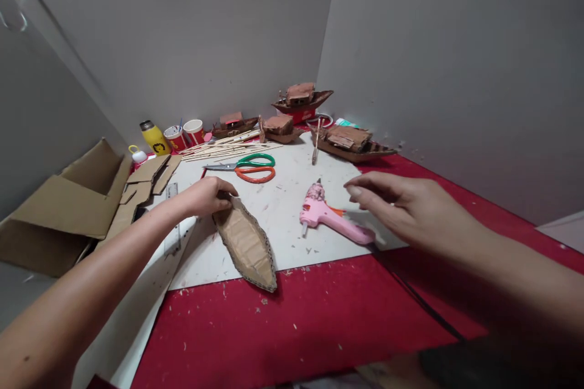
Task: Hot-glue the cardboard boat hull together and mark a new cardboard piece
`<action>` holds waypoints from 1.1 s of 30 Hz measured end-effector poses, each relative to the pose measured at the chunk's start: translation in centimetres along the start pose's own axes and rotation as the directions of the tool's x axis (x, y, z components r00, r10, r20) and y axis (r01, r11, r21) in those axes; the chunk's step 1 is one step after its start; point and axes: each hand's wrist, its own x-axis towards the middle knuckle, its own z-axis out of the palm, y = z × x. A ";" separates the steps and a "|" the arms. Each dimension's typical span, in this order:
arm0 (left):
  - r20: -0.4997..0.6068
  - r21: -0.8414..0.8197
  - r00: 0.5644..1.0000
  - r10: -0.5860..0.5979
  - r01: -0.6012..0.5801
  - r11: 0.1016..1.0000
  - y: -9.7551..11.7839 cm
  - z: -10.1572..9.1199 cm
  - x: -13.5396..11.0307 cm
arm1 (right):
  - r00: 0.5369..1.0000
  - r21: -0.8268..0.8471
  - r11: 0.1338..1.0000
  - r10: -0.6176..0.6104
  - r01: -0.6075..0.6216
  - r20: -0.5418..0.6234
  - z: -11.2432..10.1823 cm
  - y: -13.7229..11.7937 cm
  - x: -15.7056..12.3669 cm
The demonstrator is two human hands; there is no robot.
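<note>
My left hand is closed on the far end of a cardboard boat hull, a leaf-shaped piece with a low raised edge. Its near tip reaches over the front edge of the white sheet. To the right, my right hand hovers with thumb and fingers apart and nothing between them. Closest to it is a pink glue gun, lying on its side on the sheet with its nozzle pointing away and its handle toward the hand. Beyond the hull lie scissors with green and orange handles.
Brown model boats line the back. Thin wooden sticks, paper cups and a yellow bottle stand or lie back left. A cardboard box, cardboard pieces and a clear ruler are left. The glue gun's cord crosses the red cloth.
</note>
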 end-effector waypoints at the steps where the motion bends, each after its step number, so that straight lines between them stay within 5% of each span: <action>1: 0.019 0.012 1.000 -0.012 0.012 1.000 0.0 -0.1 -0.1 | 0.999 0.019 0.999 -0.037 0.036 0.032 0.1 -0.3 0.0; 13: 0.193 0.056 0.975 -0.109 0.101 0.993 1.3 0.8 -6.2 | 0.908 0.103 0.934 -0.356 0.342 0.220 2.5 -5.1 2.5; 19: 0.029 -0.051 0.998 -0.055 0.057 0.997 2.1 1.8 -5.2 | 0.830 0.064 0.904 -0.415 0.423 0.373 4.6 -7.3 3.9; 24: 0.049 -0.124 0.998 0.049 -0.042 0.991 0.9 2.8 -3.6 | 0.762 -0.017 0.905 -0.348 0.425 0.546 6.2 -9.0 4.8; 33: -0.012 -0.061 0.985 0.175 -0.175 0.983 0.4 4.1 -3.7 | 0.680 -0.001 0.867 -0.389 0.498 0.621 8.9 -10.0 5.7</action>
